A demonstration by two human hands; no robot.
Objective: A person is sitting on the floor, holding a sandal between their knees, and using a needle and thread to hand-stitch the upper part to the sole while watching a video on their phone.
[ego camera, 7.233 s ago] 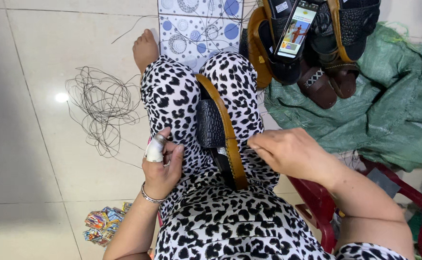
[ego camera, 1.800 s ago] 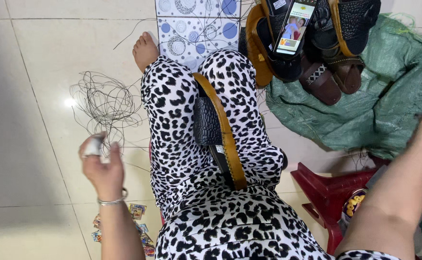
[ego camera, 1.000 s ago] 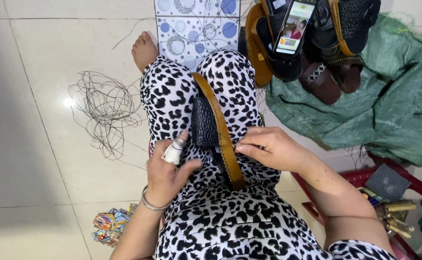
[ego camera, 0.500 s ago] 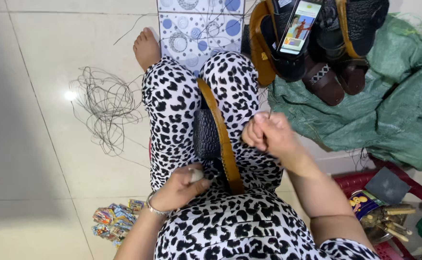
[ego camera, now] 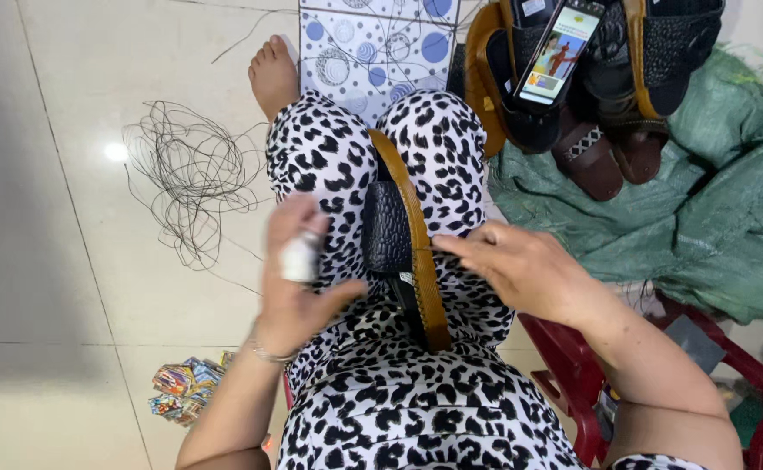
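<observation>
A sandal point(ego camera: 399, 235) with a tan sole rim and a black textured upper stands on edge between my knees, against my black-and-white spotted clothing. My right hand point(ego camera: 521, 270) reaches in from the right, its fingertips pinched together on the tan rim. My left hand point(ego camera: 299, 278) is raised just left of the sandal and is blurred. A white wrap point(ego camera: 299, 257) shows on one of its fingers. I cannot tell whether it holds anything. A bangle sits on that wrist.
A tangle of thin dark thread point(ego camera: 190, 174) lies on the tiled floor at left. A phone with a lit screen point(ego camera: 560, 52) leans on a pile of sandals point(ego camera: 608, 130) over a green sack point(ego camera: 703, 226). Also here are a red plastic stool point(ego camera: 573, 383), small colourful packets point(ego camera: 181, 392) and my bare foot point(ego camera: 273, 74).
My left hand has lifted from my lap up beside the sandal. My right hand has come down from a raised fist to the sandal's tan rim.
</observation>
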